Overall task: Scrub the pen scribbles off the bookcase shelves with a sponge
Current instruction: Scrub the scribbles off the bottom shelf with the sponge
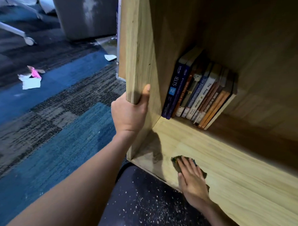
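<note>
Sponge scrubbing on the bottom shelf of the pale wooden bookcase (233, 186).

The right hand (192, 182) presses flat, fingers straight, on a dark green, worn sponge (175, 163) at about 6 o'clock in view; the left hand (129, 112) grips the bookcase's upright side panel (137, 53) at 9 o'clock. No scribbles are visible here. Risk: pushing toward 12 o'clock could knock over the leaning row of paperback books (200, 95).
</note>
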Tool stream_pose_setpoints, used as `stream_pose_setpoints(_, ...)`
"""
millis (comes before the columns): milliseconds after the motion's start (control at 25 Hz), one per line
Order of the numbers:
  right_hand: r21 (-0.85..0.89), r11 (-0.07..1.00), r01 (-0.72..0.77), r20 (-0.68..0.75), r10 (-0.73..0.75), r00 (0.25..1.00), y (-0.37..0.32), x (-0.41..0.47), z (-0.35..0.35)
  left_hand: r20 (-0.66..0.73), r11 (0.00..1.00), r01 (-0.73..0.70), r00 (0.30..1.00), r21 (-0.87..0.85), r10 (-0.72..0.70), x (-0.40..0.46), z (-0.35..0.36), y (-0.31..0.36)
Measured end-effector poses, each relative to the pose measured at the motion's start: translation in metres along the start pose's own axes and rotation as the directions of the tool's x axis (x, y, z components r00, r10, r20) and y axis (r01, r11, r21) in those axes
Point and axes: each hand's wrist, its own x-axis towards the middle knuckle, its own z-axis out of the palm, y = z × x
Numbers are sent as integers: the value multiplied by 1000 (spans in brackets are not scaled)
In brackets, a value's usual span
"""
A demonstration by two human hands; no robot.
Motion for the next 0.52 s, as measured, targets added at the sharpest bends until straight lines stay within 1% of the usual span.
stream_pose_setpoints(120,-20,995,-96,-132,92,987,-15,45,6,-96,1000,6,995,-3,-7,-3,10,1)
stream_pose_setpoints(160,-15,994,-109,-144,106,984,-23,59,5,-109,1000,-5,994,-13,3,-3,11,1)
stream_pose_setpoints(240,-13,998,-64,-119,62,991,-45,72,5,-122,1000,-10,993,-9,8,-4,10,-3)
stream_pose_setpoints(280,-27,1000,8,-80,-10,997,-55,69,9,-115,1000,-8,993,4,8,-3,9,-2)
stream_pose_setpoints(320,-48,992,113,-44,-115,992,-64,58,10,-99,1000,0,995,15,2,-2,9,-1)
stream_pose_setpoints(360,-71,970,234,9,-234,972,-64,47,14,-85,1000,7,996,27,-5,-2,8,0)
stream_pose_setpoints(400,-58,939,340,64,-337,939,-58,37,13,-73,999,5,997,35,-3,-2,8,0)
stream_pose_setpoints(440,-43,907,419,99,-414,905,-47,33,9,-69,999,-2,998,32,4,-3,8,-1)
stream_pose_setpoints(480,-68,878,475,97,-468,879,-29,37,7,-73,1000,-10,997,22,11,-3,8,-3)
stream_pose_setpoints(520,-114,870,480,80,-474,877,-14,45,4,-81,1000,-17,997,8,18,-2,9,-4)
